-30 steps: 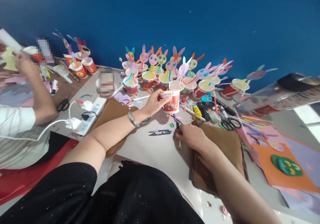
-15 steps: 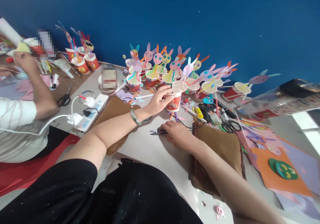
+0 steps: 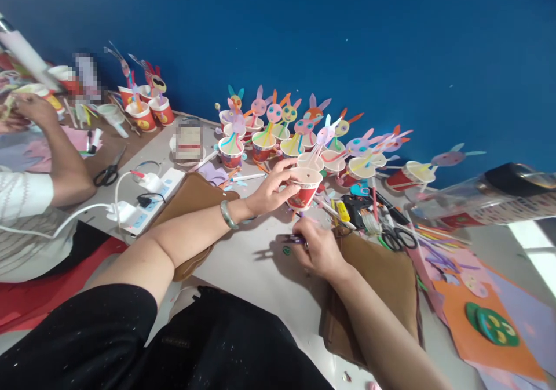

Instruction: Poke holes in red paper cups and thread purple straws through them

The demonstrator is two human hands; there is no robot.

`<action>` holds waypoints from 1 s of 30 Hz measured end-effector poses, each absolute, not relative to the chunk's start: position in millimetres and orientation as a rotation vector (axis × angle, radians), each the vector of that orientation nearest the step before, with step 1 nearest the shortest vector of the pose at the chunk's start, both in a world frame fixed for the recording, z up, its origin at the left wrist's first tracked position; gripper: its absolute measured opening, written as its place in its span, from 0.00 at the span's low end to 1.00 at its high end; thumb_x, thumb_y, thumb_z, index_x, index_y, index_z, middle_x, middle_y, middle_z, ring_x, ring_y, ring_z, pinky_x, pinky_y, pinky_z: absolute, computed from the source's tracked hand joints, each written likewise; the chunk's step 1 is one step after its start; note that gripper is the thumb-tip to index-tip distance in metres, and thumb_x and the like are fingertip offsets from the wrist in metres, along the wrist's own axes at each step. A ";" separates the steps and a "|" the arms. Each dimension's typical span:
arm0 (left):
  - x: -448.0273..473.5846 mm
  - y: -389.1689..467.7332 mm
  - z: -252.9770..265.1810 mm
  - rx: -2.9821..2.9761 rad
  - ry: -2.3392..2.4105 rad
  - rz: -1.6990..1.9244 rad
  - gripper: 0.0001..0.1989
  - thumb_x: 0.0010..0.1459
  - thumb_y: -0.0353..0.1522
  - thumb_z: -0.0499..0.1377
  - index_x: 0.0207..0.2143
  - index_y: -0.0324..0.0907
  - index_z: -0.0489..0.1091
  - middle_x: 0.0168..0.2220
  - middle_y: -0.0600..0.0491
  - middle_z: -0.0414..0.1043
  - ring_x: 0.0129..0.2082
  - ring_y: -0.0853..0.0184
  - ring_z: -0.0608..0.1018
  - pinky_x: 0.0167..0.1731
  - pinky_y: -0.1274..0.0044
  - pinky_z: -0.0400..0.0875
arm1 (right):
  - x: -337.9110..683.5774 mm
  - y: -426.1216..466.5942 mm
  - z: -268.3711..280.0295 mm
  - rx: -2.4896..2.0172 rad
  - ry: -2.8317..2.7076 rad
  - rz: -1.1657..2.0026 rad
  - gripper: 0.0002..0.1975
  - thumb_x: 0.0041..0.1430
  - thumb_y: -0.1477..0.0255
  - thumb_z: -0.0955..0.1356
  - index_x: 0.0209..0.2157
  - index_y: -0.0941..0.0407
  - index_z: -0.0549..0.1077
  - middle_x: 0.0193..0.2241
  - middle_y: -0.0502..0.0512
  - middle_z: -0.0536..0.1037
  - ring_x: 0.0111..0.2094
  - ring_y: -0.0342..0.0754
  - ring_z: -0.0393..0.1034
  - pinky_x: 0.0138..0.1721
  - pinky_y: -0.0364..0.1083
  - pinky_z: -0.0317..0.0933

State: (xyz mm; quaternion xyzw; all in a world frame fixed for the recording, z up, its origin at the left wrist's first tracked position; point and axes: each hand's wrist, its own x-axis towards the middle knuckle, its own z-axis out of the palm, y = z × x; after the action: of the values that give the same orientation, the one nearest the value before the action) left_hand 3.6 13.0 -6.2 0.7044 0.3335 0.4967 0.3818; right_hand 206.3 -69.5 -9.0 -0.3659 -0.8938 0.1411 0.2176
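My left hand point(image 3: 274, 190) is closed around the side of a red paper cup point(image 3: 307, 196), which stands out in front of the others. A small dark spot shows on the cup's white inside. My right hand point(image 3: 319, 248) is closed on small scissors point(image 3: 297, 239) with purple on the handle, raised a little off the table with the blades pointing left. The fingers hide part of the scissors. Below them lies a small green round piece point(image 3: 286, 250). Purple and orange bits show under the cup, partly hidden.
Behind my hands stand several cups with paper rabbit heads point(image 3: 274, 112). Brown cushions point(image 3: 382, 280) lie on both sides, with a power strip point(image 3: 152, 204) at left. Black scissors point(image 3: 398, 238), a clear bottle point(image 3: 478, 199) and orange paper point(image 3: 478, 320) are at right. Another person's arm point(image 3: 65, 158) works at far left.
My right hand has lifted the scissors from the table and turned, uncovering the green piece. My left hand keeps hold of the cup. At left, the other person's hand has moved left.
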 end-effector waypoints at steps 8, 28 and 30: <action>-0.8 9.0 3.9 1.828 0.749 1.056 0.04 0.59 0.33 0.60 0.35 0.43 0.73 0.67 0.42 0.66 0.71 0.51 0.67 0.70 0.55 0.61 | 214.8 -50.8 -11.2 -1.153 -1.572 0.553 0.20 0.61 0.68 0.70 0.53 0.51 0.65 0.22 0.39 0.66 0.20 0.42 0.60 0.25 0.42 0.57; 1.0 20.7 -10.3 1.653 0.779 1.145 0.29 0.49 0.26 0.56 0.56 0.42 0.69 0.60 0.43 0.74 0.61 0.57 0.76 0.63 0.62 0.72 | 219.9 -52.9 -22.8 -1.395 -2.143 0.207 0.14 0.69 0.67 0.62 0.43 0.53 0.79 0.34 0.59 0.82 0.35 0.52 0.77 0.42 0.49 0.69; 0.0 23.5 -9.1 1.604 0.781 1.076 0.23 0.53 0.27 0.54 0.53 0.40 0.73 0.56 0.44 0.78 0.59 0.57 0.78 0.63 0.62 0.72 | 221.1 -52.8 -26.6 -1.375 -2.181 0.123 0.14 0.70 0.67 0.62 0.44 0.53 0.80 0.33 0.58 0.82 0.34 0.50 0.76 0.39 0.47 0.68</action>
State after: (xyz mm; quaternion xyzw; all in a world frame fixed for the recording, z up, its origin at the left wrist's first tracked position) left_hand 0.0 23.5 -9.1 0.6648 0.3234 0.4460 0.5046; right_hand 221.1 -52.8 -26.6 -0.5118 -0.8120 0.0457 0.2767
